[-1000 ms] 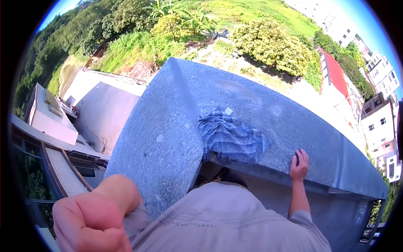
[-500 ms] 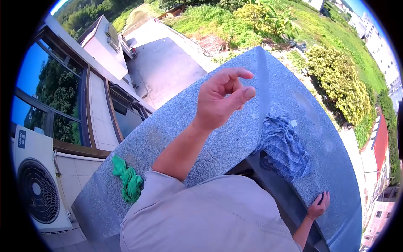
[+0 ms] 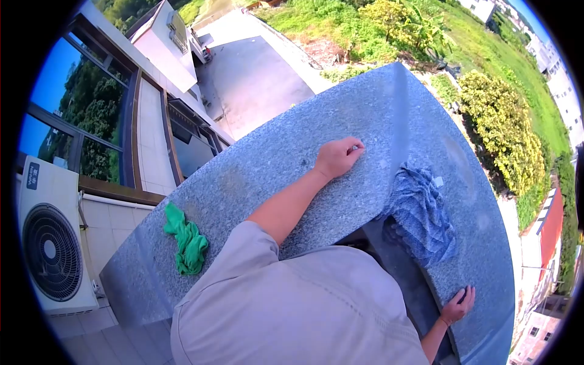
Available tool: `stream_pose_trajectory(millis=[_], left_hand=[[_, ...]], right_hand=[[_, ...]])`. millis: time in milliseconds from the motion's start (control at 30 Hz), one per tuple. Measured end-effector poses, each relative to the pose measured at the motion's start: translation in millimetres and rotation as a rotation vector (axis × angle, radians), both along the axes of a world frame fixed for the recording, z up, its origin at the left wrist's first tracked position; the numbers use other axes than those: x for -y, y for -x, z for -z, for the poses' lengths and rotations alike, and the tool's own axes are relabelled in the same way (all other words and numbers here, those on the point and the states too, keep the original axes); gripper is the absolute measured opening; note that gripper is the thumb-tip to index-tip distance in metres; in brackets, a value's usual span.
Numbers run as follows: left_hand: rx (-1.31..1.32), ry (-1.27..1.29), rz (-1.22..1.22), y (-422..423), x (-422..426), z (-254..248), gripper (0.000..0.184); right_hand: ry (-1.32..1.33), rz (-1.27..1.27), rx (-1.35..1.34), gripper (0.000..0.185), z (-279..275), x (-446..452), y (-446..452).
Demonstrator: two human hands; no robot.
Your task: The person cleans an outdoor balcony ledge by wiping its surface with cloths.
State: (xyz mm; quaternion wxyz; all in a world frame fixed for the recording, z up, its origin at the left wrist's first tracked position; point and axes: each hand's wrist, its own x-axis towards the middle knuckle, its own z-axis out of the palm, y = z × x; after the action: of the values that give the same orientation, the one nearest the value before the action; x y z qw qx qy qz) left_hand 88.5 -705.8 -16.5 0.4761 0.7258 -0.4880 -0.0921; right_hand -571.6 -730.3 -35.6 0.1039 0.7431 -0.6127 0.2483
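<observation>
My left hand [image 3: 339, 158] is closed over the speckled grey stone ledge [image 3: 292, 146], with thumb and fingers drawn together. A tiny pale spot shows at the fingertips, too small to name. My right hand [image 3: 458, 306] lies on the ledge's right arm near its inner edge, fingers loosely extended and nothing visible in them. Between the two hands, a crumpled blue patterned cloth [image 3: 423, 213] drapes over the inner corner and hangs partly over the edge. To the left of my left arm lies a bunched green cloth [image 3: 187, 238].
The ledge forms a corner, with a paved yard [image 3: 255, 79] far below and bushes [image 3: 499, 128] beyond. An air-conditioner unit [image 3: 55, 243] stands at left beside windows [image 3: 91, 109]. A small white tag [image 3: 438, 181] sits by the blue cloth.
My left hand has come down toward the ledge, and its thumb and fingers, apart before, are now closed. My right hand stays on the ledge. The view has shifted slightly.
</observation>
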Motion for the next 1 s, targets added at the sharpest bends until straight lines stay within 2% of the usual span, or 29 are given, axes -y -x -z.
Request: stream_pose_trajectory(millis=[567,667,1000], left_hand=[[0.029,-0.048,0.030,5,-7,-12,0.010],[0.083,0.031,0.023,4,-4,-3,0.011],[0.090,-0.002,0.028,4,-4,-3,0.012]], right_hand=[[0.010,0.014,-0.025,0.031,0,0,0],[0.019,0.009,-0.028,0.031,0,0,-1],[0.022,0.008,-0.027,0.032,3,2,2]])
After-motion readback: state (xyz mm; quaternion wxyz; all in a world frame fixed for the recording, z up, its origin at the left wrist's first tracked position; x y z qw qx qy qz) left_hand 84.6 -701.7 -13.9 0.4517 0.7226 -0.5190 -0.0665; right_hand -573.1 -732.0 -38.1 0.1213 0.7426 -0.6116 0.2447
